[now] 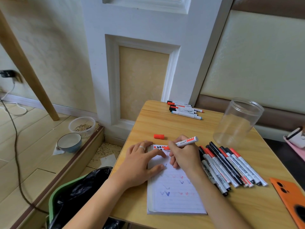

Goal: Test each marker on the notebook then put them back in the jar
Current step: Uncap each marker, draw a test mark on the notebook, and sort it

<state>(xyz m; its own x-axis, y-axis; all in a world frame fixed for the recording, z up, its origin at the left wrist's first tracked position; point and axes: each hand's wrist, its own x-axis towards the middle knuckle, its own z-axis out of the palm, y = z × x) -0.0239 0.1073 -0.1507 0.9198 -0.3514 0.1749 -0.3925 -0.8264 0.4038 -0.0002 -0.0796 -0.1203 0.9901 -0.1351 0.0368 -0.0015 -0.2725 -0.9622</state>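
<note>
Lined white paper notebook (176, 192) pinned by flat left hand (142, 164); right hand (183, 154) grips uncapped red marker (184, 142); clear plastic jar (237, 123) empty, most markers untested.

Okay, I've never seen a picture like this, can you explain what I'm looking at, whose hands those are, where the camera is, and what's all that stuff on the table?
There is no machine here. A person wears a camera on the head, so you look down at their own two hands. The left hand lies flat on a lined notebook, steadying it. The right hand grips a red marker with its tip on the page, which already bears red and blue test squiggles. The marker's red cap lies loose on the wooden table. Beside the notebook is a pile of markers, further back a smaller group of markers, and a clear jar with nothing in it.
</note>
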